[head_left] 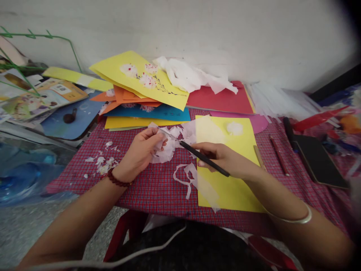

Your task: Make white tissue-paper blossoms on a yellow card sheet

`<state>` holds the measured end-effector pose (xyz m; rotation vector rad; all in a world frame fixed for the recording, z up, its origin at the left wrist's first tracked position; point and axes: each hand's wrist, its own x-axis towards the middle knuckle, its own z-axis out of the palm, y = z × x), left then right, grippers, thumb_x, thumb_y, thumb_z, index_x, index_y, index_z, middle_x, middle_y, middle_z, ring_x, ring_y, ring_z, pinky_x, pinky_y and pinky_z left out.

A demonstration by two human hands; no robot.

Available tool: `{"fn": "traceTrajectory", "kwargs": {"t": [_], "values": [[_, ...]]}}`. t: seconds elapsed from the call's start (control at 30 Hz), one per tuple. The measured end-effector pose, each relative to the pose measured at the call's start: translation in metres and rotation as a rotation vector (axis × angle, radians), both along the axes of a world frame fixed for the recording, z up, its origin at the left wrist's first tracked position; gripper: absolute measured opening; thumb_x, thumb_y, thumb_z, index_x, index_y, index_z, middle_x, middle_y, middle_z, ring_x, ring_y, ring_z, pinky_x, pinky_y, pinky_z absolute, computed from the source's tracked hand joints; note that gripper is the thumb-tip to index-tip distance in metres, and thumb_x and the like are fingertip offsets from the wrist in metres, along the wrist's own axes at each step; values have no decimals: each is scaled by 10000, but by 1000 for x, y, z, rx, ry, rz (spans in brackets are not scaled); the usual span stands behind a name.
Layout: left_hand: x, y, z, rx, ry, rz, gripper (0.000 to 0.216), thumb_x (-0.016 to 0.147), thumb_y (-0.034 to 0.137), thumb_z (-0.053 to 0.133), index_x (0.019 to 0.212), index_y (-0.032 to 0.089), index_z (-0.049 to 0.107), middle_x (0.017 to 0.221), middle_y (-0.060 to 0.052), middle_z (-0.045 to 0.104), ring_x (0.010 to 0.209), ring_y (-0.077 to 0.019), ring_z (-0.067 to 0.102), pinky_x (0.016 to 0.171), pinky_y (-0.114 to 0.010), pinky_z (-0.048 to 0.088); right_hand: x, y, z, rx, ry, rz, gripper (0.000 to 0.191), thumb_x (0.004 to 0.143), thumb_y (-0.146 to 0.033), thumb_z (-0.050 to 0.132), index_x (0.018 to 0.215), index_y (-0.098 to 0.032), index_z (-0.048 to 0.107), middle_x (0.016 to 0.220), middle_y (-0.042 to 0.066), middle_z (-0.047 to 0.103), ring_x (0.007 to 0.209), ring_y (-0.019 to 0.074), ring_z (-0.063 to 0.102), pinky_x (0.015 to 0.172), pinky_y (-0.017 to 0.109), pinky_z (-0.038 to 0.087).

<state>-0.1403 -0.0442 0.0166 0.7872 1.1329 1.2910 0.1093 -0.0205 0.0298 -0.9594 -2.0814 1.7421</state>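
Note:
My left hand (138,154) is closed on a piece of white tissue paper (169,145), held just above the red checked cloth (158,192). My right hand (225,160) grips black-handled scissors (197,152), whose metal blades point left into the tissue. A yellow sheet (234,188) lies under my right hand, with a round white tissue piece (234,128) near its top. Curled white strips (186,175) lie between my hands.
A stack of coloured sheets (146,109) with a flower-decorated yellow card (138,77) sits behind, beside crumpled white tissue (191,77). White scraps (103,162) lie at left. A red pencil (278,155) and a black notebook (318,160) are at right. Books (42,98) are far left.

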Motion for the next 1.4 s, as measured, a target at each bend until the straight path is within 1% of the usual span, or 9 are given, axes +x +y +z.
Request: {"fn": "traceTrajectory", "kwargs": {"t": [0.2, 0.3, 0.43, 0.53, 0.63, 0.87, 1.17, 1.27, 1.4], "values": [[-13, 1, 7, -105, 9, -62, 241, 584, 232, 747, 765, 168, 601, 588, -6, 660, 483, -125, 588, 451, -219, 467, 3, 3, 1, -19, -23, -57, 531, 873, -506, 662, 1276, -168, 586, 692, -42, 456, 558, 86, 386, 491, 242, 295], [-14, 1, 8, -110, 58, -27, 234, 575, 186, 771, 710, 174, 580, 558, 16, 634, 455, -101, 558, 423, -193, 441, 4, 3, 1, 13, -16, -19, 548, 879, -510, 652, 1296, -169, 556, 775, -9, 523, 638, 111, 443, 539, 252, 360], [-15, 3, 8, -24, -15, 115, 197, 610, 173, 773, 713, 180, 606, 617, 37, 627, 514, -80, 569, 473, -182, 479, 6, 4, 2, 104, -8, 47, 637, 876, -536, 638, 1360, -152, 483, 1111, 99, 595, 934, 195, 544, 771, 322, 477], [-17, 5, 7, 60, -77, 259, 207, 614, 165, 787, 720, 190, 611, 685, 44, 633, 588, -80, 599, 506, -180, 503, 7, 6, 3, 134, -36, 78, 664, 875, -555, 626, 1371, -141, 473, 1168, 120, 595, 977, 221, 556, 805, 351, 488], [-16, 6, 5, 73, -101, 263, 201, 620, 151, 797, 720, 190, 627, 706, 39, 636, 607, -82, 599, 509, -181, 503, 7, 6, 4, 124, -49, 92, 657, 871, -531, 645, 1380, -151, 476, 1188, 112, 603, 994, 220, 568, 820, 347, 490], [-5, 1, 2, 11, -34, 94, 185, 612, 163, 816, 676, 165, 642, 692, 33, 607, 584, -68, 560, 504, -167, 483, 2, 5, -1, 48, -5, 60, 598, 851, -495, 684, 1339, -181, 538, 1104, 72, 644, 914, 190, 584, 774, 321, 486], [-5, 0, 2, -9, 112, 44, 160, 632, 156, 770, 654, 165, 612, 638, 52, 566, 504, -37, 492, 493, -159, 426, -1, 3, 0, -35, 19, 15, 552, 829, -468, 716, 1296, -201, 594, 1062, 46, 652, 853, 155, 563, 721, 281, 462], [-5, 0, 2, -18, 109, 46, 159, 621, 157, 766, 680, 165, 618, 663, 46, 576, 515, -45, 501, 490, -172, 423, -1, 2, 0, -26, -3, 0, 532, 835, -474, 709, 1286, -214, 603, 930, 17, 625, 765, 131, 525, 641, 256, 427], [-9, 0, 2, -39, 103, 3, 154, 617, 174, 757, 716, 164, 639, 675, 21, 609, 531, -70, 531, 485, -191, 413, 0, 3, 0, -32, -34, -36, 525, 846, -484, 698, 1265, -184, 597, 725, -28, 496, 617, 101, 404, 520, 238, 320]]}}
